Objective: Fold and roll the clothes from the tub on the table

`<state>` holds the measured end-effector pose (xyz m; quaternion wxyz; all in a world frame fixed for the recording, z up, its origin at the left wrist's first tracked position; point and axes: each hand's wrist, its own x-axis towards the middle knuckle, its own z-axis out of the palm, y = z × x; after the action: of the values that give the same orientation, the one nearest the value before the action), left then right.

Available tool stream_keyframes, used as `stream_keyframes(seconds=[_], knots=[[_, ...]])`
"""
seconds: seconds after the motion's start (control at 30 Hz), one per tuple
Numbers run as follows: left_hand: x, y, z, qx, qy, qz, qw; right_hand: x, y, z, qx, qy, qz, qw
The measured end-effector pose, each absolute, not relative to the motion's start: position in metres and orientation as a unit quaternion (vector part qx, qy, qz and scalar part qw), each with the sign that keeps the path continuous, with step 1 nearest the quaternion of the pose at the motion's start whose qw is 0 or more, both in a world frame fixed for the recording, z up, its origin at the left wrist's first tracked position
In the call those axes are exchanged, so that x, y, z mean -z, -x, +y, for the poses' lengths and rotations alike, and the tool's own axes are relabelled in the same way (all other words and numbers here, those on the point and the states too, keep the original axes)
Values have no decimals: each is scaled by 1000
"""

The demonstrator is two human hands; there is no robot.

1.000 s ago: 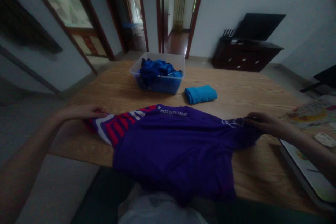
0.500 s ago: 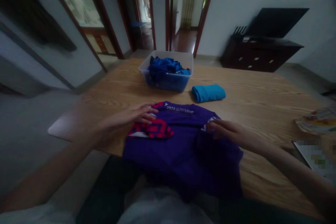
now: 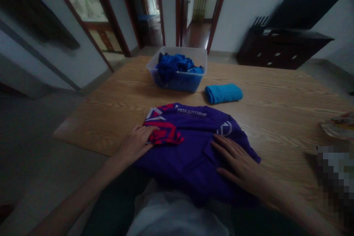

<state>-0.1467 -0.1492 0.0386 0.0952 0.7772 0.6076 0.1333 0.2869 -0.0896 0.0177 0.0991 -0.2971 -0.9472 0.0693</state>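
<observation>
Item: purple jersey shirt with red-and-white patterned sleeve and white print (image 3: 190,143), thin knit fabric. It lies flat on the light wood-grain table (image 3: 276,99) at the near edge, its lower part hanging over the edge toward your lap. Both sleeves are turned in over the body.

Hands: your left hand (image 3: 136,143) rests at 9 o'clock of the shirt, fingers curled onto the folded red-and-white sleeve; whether it pinches the cloth or only presses it, you cannot tell. Your right hand (image 3: 239,162) lies at 4 o'clock, palm down, fingers spread flat on the fabric, gripping nothing. The two hands are well apart, with the shirt's middle between them.

Handling, as judged: light, limp, no stiffness; it likely holds a crease only while pressed, and the smooth weave may slide on the wood. The overhanging part could drag the rest toward you. Take hold at folded edges or corners, pinching all the layers together, not at the slack middle.

Nearby: clear plastic tub (image 3: 203,61) of crumpled blue cloth (image 3: 174,64) at 12 o'clock; rolled light-blue cloth (image 3: 224,93) just beside the tub at 1 o'clock, apart from the shirt.
</observation>
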Motion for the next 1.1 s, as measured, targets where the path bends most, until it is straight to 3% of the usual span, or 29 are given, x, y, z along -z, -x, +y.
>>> stream_keyframes(seconds=[0.17,0.33,0.43,0.53,0.67,0.83,1.0,1.1], knots=[[-43,133,-168,-100,-781,600,140,-3,-271,-96,-13,333,-934,126],[-63,144,-174,-65,-723,584,363,-33,-257,-94,-45,373,-912,167],[-84,152,-152,-60,-724,529,439,-54,-253,-85,-152,365,-903,167],[-89,148,-112,-93,-766,504,388,-65,-252,-64,-248,273,-919,137],[-69,143,-61,-79,-859,448,236,-65,-248,-25,-205,201,-953,98],[-62,149,-41,-75,-879,431,191,-65,-242,6,-190,186,-963,43],[-58,149,-43,-134,-826,527,147,-60,-236,12,-244,252,-927,134],[-47,141,-46,-150,-784,599,63,-52,-234,15,-185,323,-907,196]])
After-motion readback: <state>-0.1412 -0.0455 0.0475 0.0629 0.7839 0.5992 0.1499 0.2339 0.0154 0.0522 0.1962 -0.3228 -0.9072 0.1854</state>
